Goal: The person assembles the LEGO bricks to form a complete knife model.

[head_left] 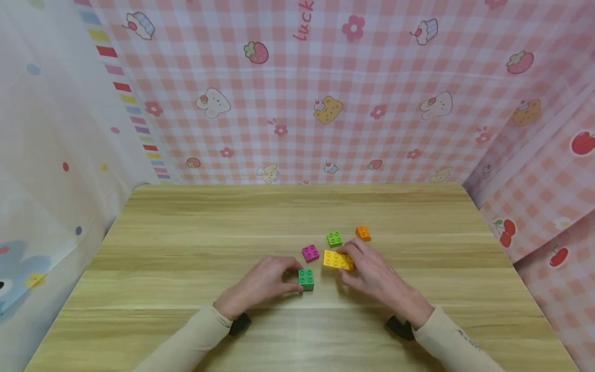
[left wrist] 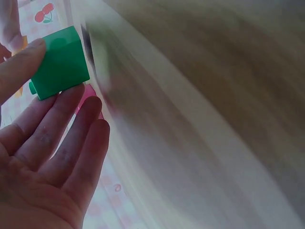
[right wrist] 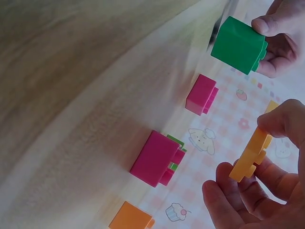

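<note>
The green block (head_left: 306, 279) is pinched at its left side by the left hand (head_left: 257, 283), with the thumb on one side and fingers on the other. The yellow block (head_left: 335, 260) is pinched at its right end by the right hand (head_left: 378, 279), and it is lifted off the table (head_left: 186, 217). Whether the green block touches the wood cannot be told. Both blocks seem to be held by their edges so that the round bumps on top are not covered. The two are kept near each other, maybe so both can be seen and turned easily.

Just past the green block, a pink block (head_left: 310, 253) is set down. Farther and to the right, a light green block (head_left: 334, 238) is seen, then an orange block (head_left: 363, 233). A second pink block (right wrist: 153, 160) is shown by the right wrist view, in front of the light green one. The loose blocks may have been put there to be reached easily.

On the far pink checked cloth (head_left: 297, 77), the word "luck" (head_left: 304, 20) can be read. The dark mark on the right sleeve (head_left: 451, 343) cannot be read. No brand can be made out on the blocks.
</note>
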`<action>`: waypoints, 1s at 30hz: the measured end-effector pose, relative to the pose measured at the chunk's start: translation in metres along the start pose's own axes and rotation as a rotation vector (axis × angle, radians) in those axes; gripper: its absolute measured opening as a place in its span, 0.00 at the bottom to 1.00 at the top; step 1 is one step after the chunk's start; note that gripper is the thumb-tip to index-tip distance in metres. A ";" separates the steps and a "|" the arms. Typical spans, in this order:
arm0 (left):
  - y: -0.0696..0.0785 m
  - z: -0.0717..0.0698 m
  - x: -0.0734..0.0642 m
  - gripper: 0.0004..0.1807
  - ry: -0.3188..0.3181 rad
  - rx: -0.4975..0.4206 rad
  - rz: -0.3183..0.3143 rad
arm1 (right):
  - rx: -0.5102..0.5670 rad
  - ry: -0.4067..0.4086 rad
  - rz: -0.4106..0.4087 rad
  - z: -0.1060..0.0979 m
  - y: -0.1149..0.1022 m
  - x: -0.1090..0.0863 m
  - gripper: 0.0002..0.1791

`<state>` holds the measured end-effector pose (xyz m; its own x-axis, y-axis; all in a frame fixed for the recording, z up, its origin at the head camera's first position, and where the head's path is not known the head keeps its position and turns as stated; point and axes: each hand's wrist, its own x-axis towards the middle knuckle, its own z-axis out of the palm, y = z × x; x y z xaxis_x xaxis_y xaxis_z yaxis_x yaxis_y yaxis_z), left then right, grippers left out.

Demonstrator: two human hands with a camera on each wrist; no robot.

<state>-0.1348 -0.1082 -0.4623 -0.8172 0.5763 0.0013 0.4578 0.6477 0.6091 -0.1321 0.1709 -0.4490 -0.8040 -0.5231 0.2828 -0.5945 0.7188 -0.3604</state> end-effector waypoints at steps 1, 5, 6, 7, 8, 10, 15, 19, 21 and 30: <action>0.001 0.001 0.001 0.21 -0.002 0.005 0.003 | -0.002 0.000 0.001 0.000 0.000 0.000 0.25; 0.003 0.004 0.003 0.21 -0.012 0.027 0.012 | -0.004 -0.002 0.011 -0.001 -0.001 0.000 0.25; 0.003 0.004 0.004 0.21 -0.015 0.032 0.014 | -0.004 -0.003 0.014 -0.002 -0.001 0.000 0.25; 0.004 0.005 0.004 0.21 -0.020 0.037 0.014 | -0.003 -0.003 0.017 -0.002 -0.001 0.000 0.25; 0.004 0.005 0.004 0.21 -0.025 0.042 0.014 | -0.002 -0.003 0.019 -0.002 -0.001 0.000 0.25; 0.005 0.006 0.005 0.21 -0.035 0.050 0.005 | -0.004 -0.005 0.018 -0.003 -0.001 0.000 0.25; 0.007 0.007 0.007 0.21 -0.038 0.057 -0.007 | -0.016 -0.005 0.011 -0.004 -0.002 -0.001 0.26; 0.007 0.007 0.005 0.23 -0.034 0.053 -0.004 | -0.017 -0.012 -0.003 -0.003 -0.005 0.000 0.26; 0.006 0.007 0.004 0.25 -0.035 0.050 -0.002 | -0.018 -0.016 -0.015 -0.003 -0.006 0.001 0.26; 0.006 0.000 -0.005 0.31 -0.047 0.018 -0.047 | -0.002 -0.067 -0.044 0.005 -0.015 0.005 0.23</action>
<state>-0.1286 -0.1074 -0.4587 -0.8207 0.5677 -0.0646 0.4257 0.6830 0.5935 -0.1272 0.1551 -0.4461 -0.7764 -0.5837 0.2379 -0.6292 0.6954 -0.3472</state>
